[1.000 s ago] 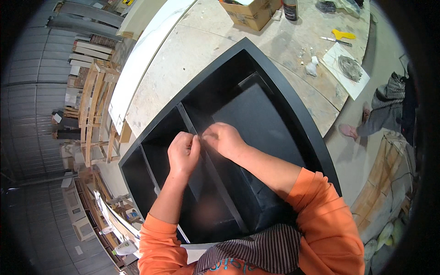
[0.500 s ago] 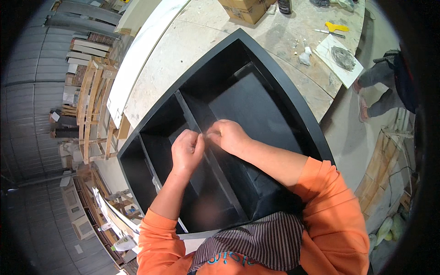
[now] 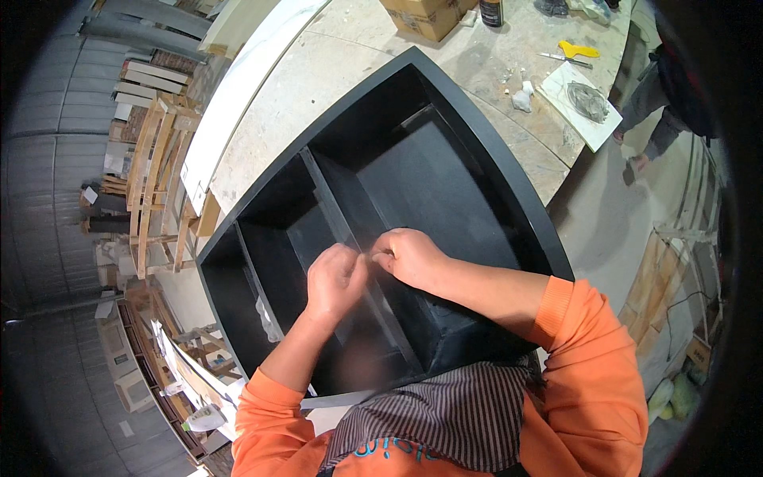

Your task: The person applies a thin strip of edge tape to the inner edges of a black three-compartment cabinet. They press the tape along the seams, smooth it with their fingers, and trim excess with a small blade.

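Together, both hands (image 3: 373,266) pinch at the black cabinet's (image 3: 477,135) middle divider (image 3: 334,215).

— Where are your hands?
— Your left hand (image 3: 335,280) and right hand (image 3: 407,256) meet over the divider (image 3: 334,215) inside the cabinet (image 3: 477,151), which lies on the workbench (image 3: 318,87).

— And behind it?
— A cardboard box (image 3: 425,14) at the bench's far edge; right of that, a board (image 3: 584,103) carrying what may be putty.
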Demonstrator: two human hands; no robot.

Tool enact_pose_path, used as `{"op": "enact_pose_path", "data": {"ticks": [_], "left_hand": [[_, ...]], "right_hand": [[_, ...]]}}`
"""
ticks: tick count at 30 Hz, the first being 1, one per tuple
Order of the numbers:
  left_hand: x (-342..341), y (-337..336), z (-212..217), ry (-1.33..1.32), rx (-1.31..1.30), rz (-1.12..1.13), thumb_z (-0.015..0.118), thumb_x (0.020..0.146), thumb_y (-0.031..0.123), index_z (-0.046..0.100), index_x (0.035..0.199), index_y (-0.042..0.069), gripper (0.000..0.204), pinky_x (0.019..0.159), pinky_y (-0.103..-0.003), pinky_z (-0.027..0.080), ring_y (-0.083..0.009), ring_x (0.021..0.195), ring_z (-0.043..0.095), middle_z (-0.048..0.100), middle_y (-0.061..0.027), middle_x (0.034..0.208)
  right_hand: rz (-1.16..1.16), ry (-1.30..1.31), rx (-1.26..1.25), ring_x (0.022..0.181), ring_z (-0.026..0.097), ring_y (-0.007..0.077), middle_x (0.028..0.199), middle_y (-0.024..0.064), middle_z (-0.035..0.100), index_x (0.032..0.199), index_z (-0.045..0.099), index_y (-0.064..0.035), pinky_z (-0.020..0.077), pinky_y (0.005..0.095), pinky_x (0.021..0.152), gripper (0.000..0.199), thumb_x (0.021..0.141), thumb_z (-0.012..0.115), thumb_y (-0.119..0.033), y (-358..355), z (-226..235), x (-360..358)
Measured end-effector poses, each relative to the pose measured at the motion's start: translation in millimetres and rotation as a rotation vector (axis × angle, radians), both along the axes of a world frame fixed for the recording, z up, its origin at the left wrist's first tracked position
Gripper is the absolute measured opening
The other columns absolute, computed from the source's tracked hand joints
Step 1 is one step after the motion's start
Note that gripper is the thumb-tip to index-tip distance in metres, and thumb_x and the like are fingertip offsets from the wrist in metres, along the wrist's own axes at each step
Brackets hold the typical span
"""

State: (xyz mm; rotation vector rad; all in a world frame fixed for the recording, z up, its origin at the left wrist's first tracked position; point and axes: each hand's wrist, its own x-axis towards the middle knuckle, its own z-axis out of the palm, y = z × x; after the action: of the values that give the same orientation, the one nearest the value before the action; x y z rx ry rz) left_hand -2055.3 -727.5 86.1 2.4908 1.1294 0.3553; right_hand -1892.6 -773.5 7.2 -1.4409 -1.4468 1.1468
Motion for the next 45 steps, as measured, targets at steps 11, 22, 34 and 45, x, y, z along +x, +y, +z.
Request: {"op": "enact_pose_path", "data": {"ticks": [11, 22, 34, 45], "left_hand": [[-4, -30, 4, 0.025, -0.033, -0.060, 0.065, 0.081, 0.008, 0.058, 0.070, 0.002, 0.014, 0.064, -0.043, 0.050, -0.0356, 0.069, 0.059, 0.057, -0.0148, 0.072], [-8, -60, 3, -0.061, -0.059, -0.115, 0.067, 0.081, 0.004, 0.056, 0.069, 0.001, 0.017, 0.059, -0.041, 0.047, -0.0332, 0.063, 0.058, 0.056, -0.0138, 0.068], [-14, -102, 7, -0.043, -0.105, -0.159, 0.069, 0.080, 0.005, 0.054, 0.069, 0.003, 0.019, 0.058, -0.041, 0.046, -0.0337, 0.063, 0.057, 0.055, -0.0134, 0.068], [-15, -142, 8, -0.070, -0.102, -0.119, 0.069, 0.079, 0.006, 0.053, 0.068, 0.003, 0.019, 0.056, -0.042, 0.045, -0.0339, 0.061, 0.055, 0.054, -0.0132, 0.066]], "right_hand": [[0.088, -0.033, -0.009, 0.091, 0.066, 0.0373, 0.093, 0.0198, 0.070, 0.092, 0.070, -0.0001, 0.0531, 0.0432, 0.082, 0.017, 0.087, 0.063, -0.014, -33, 10, 4], [0.228, -0.110, -0.016, 0.092, 0.066, 0.0386, 0.093, 0.0208, 0.069, 0.091, 0.068, 0.0014, 0.0526, 0.0454, 0.082, 0.017, 0.088, 0.061, -0.013, -61, 13, 6], [0.447, -0.145, -0.067, 0.092, 0.065, 0.0402, 0.094, 0.0223, 0.068, 0.093, 0.067, 0.0025, 0.0520, 0.0461, 0.083, 0.019, 0.088, 0.061, -0.014, -89, 19, 13], [0.692, -0.216, -0.060, 0.088, 0.066, 0.0404, 0.091, 0.0213, 0.068, 0.090, 0.067, 0.0001, 0.0526, 0.0476, 0.079, 0.016, 0.086, 0.062, -0.015, -96, 28, 19]]}}
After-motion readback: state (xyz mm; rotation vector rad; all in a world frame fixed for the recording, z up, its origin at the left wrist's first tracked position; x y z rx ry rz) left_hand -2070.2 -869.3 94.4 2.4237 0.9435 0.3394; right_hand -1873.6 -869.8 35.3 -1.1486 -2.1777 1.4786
